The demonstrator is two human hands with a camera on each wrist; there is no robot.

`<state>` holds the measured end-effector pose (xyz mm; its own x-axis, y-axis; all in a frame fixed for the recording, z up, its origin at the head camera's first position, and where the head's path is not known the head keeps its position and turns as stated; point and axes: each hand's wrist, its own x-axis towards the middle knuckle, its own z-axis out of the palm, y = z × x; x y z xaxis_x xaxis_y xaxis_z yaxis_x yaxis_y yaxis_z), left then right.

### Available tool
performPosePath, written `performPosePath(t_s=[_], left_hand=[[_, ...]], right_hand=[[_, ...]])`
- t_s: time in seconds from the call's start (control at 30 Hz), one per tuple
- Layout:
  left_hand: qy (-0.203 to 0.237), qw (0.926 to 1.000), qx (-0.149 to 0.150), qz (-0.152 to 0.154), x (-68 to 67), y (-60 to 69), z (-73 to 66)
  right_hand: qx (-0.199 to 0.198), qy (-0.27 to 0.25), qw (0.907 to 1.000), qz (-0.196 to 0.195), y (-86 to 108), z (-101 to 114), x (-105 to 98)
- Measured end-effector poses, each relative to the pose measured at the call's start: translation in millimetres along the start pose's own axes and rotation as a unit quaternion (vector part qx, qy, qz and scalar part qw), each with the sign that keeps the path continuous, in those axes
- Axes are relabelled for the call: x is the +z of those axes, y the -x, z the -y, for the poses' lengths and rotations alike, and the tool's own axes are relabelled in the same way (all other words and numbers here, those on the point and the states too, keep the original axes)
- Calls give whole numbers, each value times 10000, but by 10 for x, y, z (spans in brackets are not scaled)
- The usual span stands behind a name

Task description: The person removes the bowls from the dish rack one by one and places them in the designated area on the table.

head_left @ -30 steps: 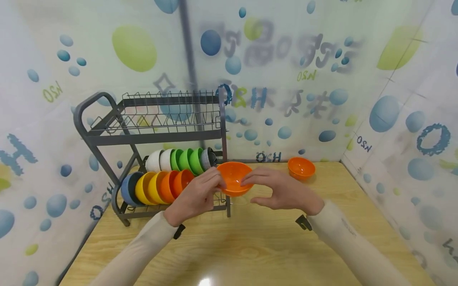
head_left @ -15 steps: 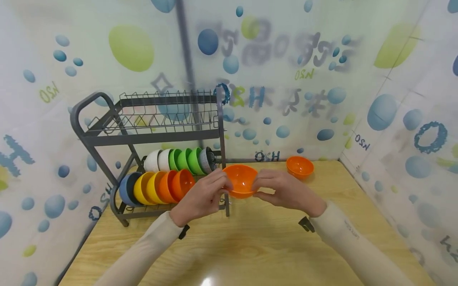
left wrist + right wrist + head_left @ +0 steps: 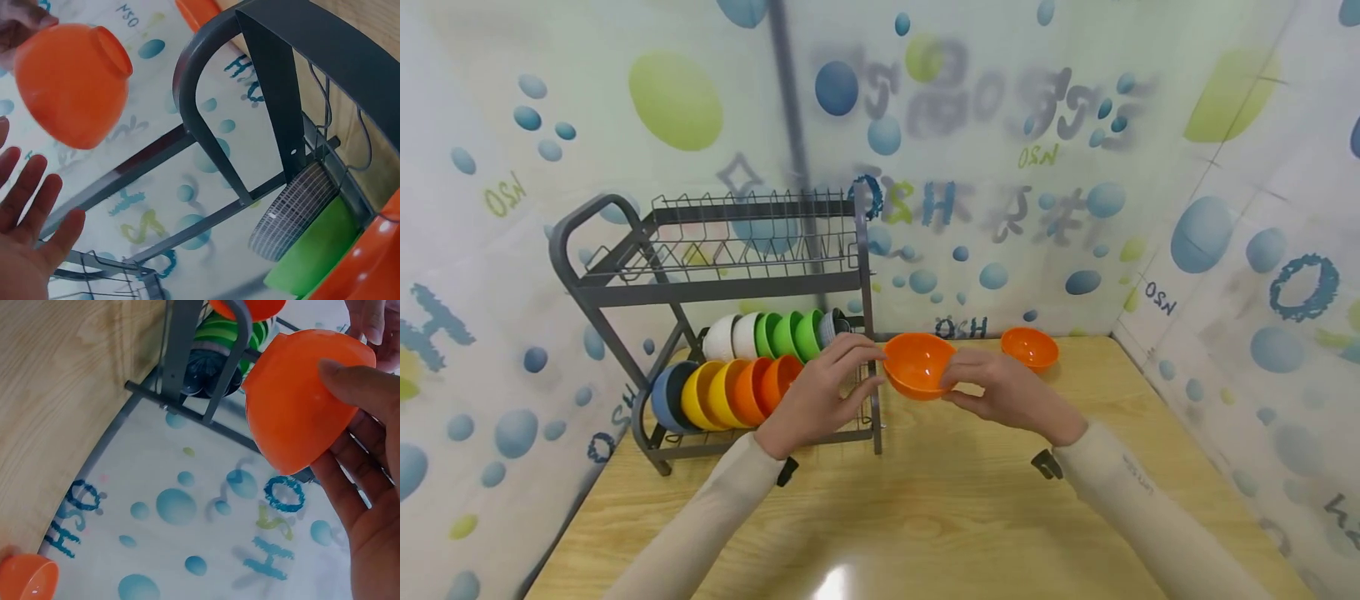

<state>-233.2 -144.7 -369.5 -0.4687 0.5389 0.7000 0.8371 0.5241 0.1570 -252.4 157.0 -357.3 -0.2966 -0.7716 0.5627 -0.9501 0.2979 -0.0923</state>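
An orange bowl (image 3: 917,367) is held up above the table, just right of the dish rack. My right hand (image 3: 1000,387) pinches its right rim, with the thumb on the outside, as the right wrist view shows on the bowl (image 3: 300,400). My left hand (image 3: 820,392) is beside the bowl's left edge with its fingers spread. In the left wrist view a gap shows between the left fingers (image 3: 37,206) and the bowl (image 3: 75,87).
A grey two-tier dish rack (image 3: 722,292) stands at the left. White bowls (image 3: 722,337), green bowls (image 3: 786,335), yellow bowls (image 3: 707,392), orange bowls (image 3: 760,387) and a blue bowl (image 3: 670,396) line its lower tier. A second orange bowl (image 3: 1030,348) sits at the table's back right.
The held bowl has moved to the right and slightly up. My left hand has let go of its rim and spread its fingers, while the right hand has come to pinch it.
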Motion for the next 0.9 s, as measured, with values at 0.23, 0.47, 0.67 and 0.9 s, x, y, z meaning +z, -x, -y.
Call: performPosePath(t_s=[0.23,0.47,0.67,0.9], left_hand=[[478,9894,-1138,-762,57,-4,153],[1471,9551,-2354,-1039,133,-69,260],[2242,9222,-3083,-657,208,-104,354],[2678,9066,-3201,-616,289,-151,424]], right_hand=[[359,412,9984,-145,90,-192,12],[871,734,9932,-228,194,-442,32],[1349,825,9873,-166,313,-689,43],[2046,1036,9733,-60,516,-950,40]])
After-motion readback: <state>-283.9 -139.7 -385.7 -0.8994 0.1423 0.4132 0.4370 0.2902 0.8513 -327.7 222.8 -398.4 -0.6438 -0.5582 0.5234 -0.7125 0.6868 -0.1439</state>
